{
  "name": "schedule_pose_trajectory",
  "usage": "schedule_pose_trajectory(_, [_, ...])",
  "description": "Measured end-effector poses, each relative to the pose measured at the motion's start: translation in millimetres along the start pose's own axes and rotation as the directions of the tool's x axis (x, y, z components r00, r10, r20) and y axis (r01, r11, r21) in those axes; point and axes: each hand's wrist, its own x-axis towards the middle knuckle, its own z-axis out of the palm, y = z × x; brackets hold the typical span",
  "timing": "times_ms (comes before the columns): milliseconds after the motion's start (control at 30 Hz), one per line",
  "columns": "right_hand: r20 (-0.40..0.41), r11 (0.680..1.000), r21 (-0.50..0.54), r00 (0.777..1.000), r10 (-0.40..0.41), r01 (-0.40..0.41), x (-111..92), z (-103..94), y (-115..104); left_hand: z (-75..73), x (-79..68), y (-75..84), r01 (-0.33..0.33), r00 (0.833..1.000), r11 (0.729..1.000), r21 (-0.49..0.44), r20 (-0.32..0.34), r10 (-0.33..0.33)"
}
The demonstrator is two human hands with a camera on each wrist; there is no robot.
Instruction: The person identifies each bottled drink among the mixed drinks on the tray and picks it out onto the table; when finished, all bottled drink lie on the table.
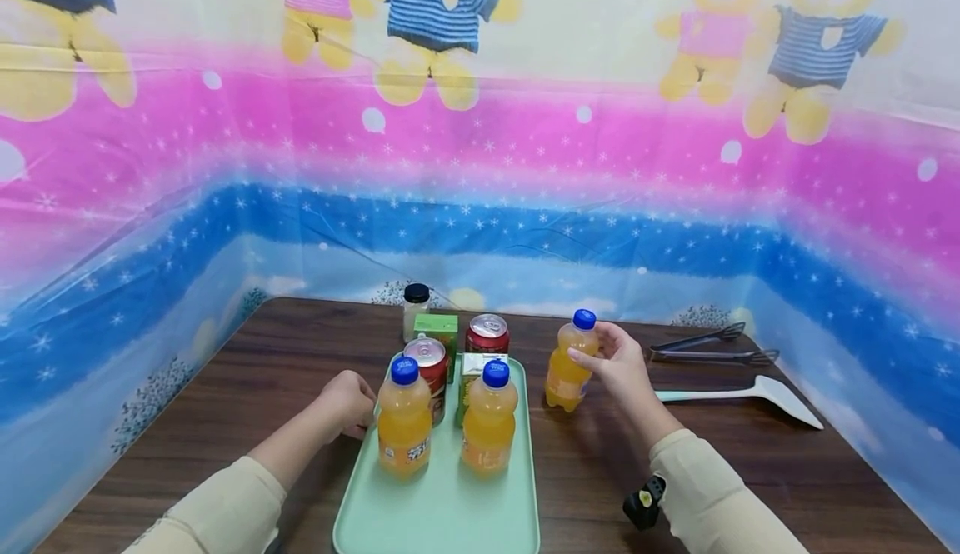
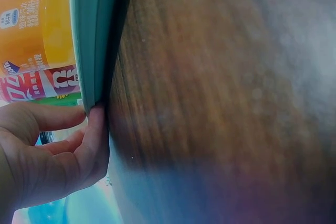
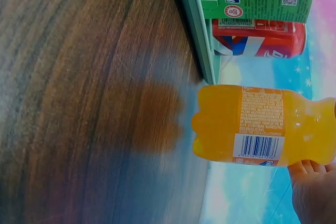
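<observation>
My right hand (image 1: 618,362) grips an orange drink bottle (image 1: 570,371) with a blue cap, right of the green tray (image 1: 450,512). In the right wrist view that bottle (image 3: 252,124) looks slightly raised over the table, its reflection below. With thumb and fingers my left hand (image 1: 348,404) pinches the tray's left rim; the left wrist view shows the hand (image 2: 58,145) there. Two like bottles stand on the tray, a left one (image 1: 405,429) and a right one (image 1: 489,429). Behind them are a red can (image 1: 427,358), a green carton (image 1: 438,333) and another carton (image 1: 472,364).
Another red can (image 1: 487,336) stands at the tray's far end; whether it is on the tray is hidden. A black-lidded jar (image 1: 416,308) is behind. Metal tongs (image 1: 712,354) and a white spatula (image 1: 765,389) lie at the right. A patterned curtain (image 1: 525,229) surrounds the table.
</observation>
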Motion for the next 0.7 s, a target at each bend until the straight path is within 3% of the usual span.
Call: schedule_pose_trajectory(700, [0.053, 0.999, 0.04, 0.998, -0.018, 0.016, 12.2, -0.5, 10.5, 1.2, 1.5, -1.7, 0.008, 1.0, 1.0, 0.002, -0.006, -0.008])
